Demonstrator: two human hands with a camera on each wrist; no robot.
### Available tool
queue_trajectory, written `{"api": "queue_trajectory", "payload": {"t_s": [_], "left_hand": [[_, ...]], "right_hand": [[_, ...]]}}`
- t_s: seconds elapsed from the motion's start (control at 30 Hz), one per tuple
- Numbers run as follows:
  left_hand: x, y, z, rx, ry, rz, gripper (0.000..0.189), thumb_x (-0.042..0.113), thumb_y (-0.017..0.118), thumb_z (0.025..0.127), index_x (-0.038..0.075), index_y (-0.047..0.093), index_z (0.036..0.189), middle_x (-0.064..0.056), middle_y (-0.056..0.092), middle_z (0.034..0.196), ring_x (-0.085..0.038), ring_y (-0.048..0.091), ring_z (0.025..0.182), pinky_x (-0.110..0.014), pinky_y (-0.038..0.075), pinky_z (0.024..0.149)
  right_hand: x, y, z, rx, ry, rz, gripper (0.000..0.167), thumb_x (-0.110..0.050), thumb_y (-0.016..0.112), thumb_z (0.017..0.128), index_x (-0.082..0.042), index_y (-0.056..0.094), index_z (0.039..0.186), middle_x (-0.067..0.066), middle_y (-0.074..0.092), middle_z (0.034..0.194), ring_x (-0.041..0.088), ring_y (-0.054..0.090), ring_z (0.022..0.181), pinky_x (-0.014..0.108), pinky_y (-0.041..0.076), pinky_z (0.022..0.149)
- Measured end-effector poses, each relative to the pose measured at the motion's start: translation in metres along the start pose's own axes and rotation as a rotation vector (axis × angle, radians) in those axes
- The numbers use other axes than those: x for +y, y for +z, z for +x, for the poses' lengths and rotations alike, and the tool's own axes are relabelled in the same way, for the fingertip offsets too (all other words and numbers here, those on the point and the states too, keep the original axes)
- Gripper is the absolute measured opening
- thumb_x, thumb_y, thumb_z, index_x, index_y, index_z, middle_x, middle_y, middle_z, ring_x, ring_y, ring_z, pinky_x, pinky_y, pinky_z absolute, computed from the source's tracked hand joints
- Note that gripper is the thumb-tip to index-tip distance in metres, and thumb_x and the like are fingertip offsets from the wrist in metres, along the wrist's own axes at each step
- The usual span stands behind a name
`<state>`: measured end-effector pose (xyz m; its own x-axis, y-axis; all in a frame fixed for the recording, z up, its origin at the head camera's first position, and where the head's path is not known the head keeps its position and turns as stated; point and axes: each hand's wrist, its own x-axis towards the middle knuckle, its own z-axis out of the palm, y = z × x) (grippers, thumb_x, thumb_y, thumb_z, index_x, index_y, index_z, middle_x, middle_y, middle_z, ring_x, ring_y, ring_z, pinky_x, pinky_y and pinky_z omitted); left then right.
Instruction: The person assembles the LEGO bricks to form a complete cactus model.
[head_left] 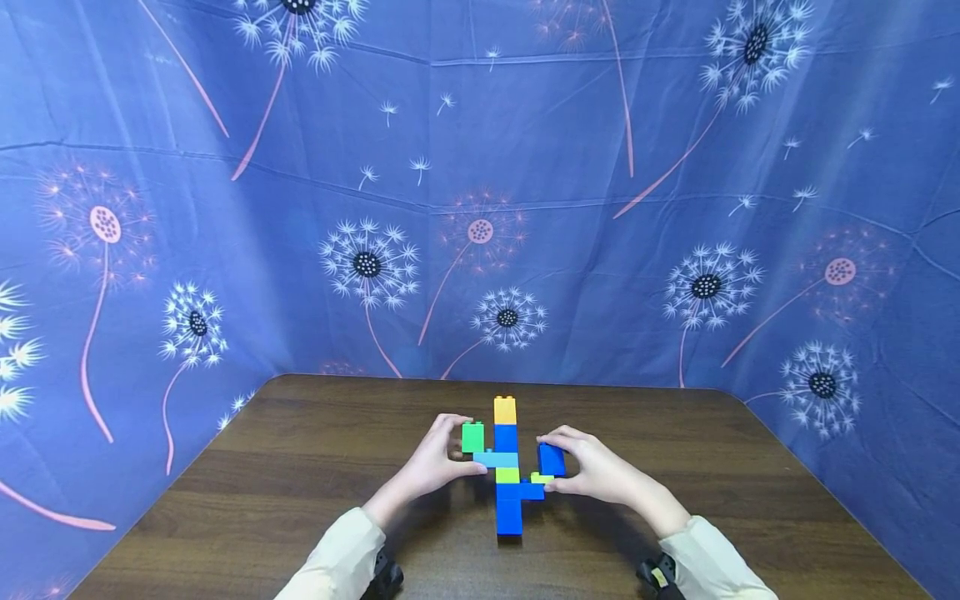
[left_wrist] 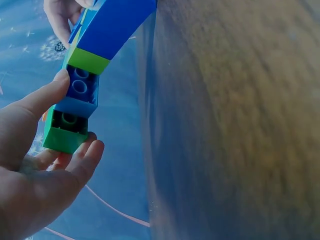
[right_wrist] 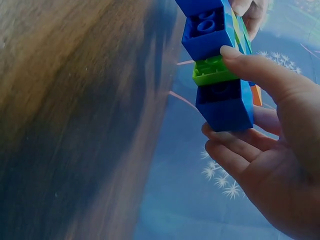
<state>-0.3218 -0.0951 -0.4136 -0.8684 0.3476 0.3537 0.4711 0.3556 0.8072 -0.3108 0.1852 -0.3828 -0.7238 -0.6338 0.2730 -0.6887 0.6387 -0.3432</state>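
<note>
A tall toy brick structure (head_left: 507,492) stands over the table, stacked from blue, lime and light blue bricks with an orange brick (head_left: 505,410) on top. My left hand (head_left: 438,457) pinches its left arm, thumb under the light blue brick (head_left: 495,459) and fingers round the green brick (head_left: 472,437). On the other side my right hand (head_left: 600,471) pinches the right arm. Its thumb is below the small lime brick (right_wrist: 215,71), its fingers at the outer blue brick (right_wrist: 225,107). Hollow undersides of the side bricks show in both wrist views.
The structure is over a dark wooden table (head_left: 300,467), with its lower end close to the tabletop. A blue cloth (head_left: 570,250) with a dandelion print hangs behind and at both sides. Light sleeves (head_left: 337,554) and dark wrist cameras (head_left: 660,575) sit near the front.
</note>
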Motion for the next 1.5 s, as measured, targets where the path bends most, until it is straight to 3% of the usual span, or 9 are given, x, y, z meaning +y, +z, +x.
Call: {"api": "queue_trajectory", "payload": {"t_s": [0.2,0.4,0.53,0.73,1.1,1.5], "left_hand": [[-0.002,0.002,-0.001,-0.019,-0.026,0.010,0.074,0.019,0.081,0.073,0.000,0.041,0.132,-0.018,0.046,0.122,-0.026,0.061,0.096,-0.031,0.053,0.081],[-0.004,0.003,0.001,-0.038,-0.032,0.020,0.071,0.019,0.081,0.072,-0.004,0.044,0.128,-0.017,0.052,0.116,-0.028,0.059,0.100,-0.026,0.053,0.079],[-0.005,0.002,0.003,-0.051,-0.041,0.052,0.069,0.021,0.082,0.072,-0.003,0.048,0.126,-0.021,0.053,0.121,-0.032,0.056,0.105,-0.026,0.053,0.078],[-0.007,0.001,0.004,-0.076,-0.083,0.126,0.069,0.024,0.082,0.071,-0.004,0.049,0.126,-0.015,0.059,0.111,-0.024,0.059,0.096,-0.029,0.052,0.077],[-0.012,0.000,0.006,-0.142,-0.210,0.135,0.067,0.026,0.080,0.074,-0.004,0.050,0.127,-0.017,0.059,0.113,-0.029,0.060,0.100,-0.043,0.051,0.083],[-0.014,0.001,0.007,-0.161,-0.219,0.161,0.069,0.027,0.079,0.075,-0.006,0.049,0.128,-0.018,0.059,0.114,-0.029,0.060,0.099,-0.044,0.050,0.084]], "right_hand": [[0.006,0.002,0.000,-0.051,0.052,0.030,0.066,-0.038,0.075,0.077,-0.003,0.053,0.129,0.009,0.059,0.120,0.025,0.058,0.108,0.043,0.048,0.090],[0.011,0.004,0.001,-0.087,0.106,0.104,0.066,-0.040,0.075,0.077,0.000,0.053,0.125,0.014,0.060,0.121,0.030,0.057,0.109,0.047,0.048,0.089],[0.012,0.004,0.001,-0.106,0.091,0.095,0.065,-0.042,0.074,0.077,0.000,0.055,0.123,0.012,0.061,0.119,0.028,0.059,0.106,0.043,0.050,0.087],[0.013,0.005,0.003,-0.109,0.056,0.059,0.063,-0.044,0.073,0.078,-0.001,0.059,0.121,0.007,0.061,0.115,0.024,0.058,0.104,0.040,0.050,0.087],[0.017,0.011,0.006,-0.151,0.064,0.080,0.062,-0.039,0.073,0.079,0.002,0.057,0.124,0.007,0.060,0.112,0.022,0.057,0.098,0.039,0.050,0.086],[0.020,0.014,0.009,-0.175,0.064,0.101,0.058,-0.036,0.072,0.080,0.004,0.059,0.121,0.012,0.061,0.115,0.030,0.060,0.102,0.045,0.049,0.087]]}}
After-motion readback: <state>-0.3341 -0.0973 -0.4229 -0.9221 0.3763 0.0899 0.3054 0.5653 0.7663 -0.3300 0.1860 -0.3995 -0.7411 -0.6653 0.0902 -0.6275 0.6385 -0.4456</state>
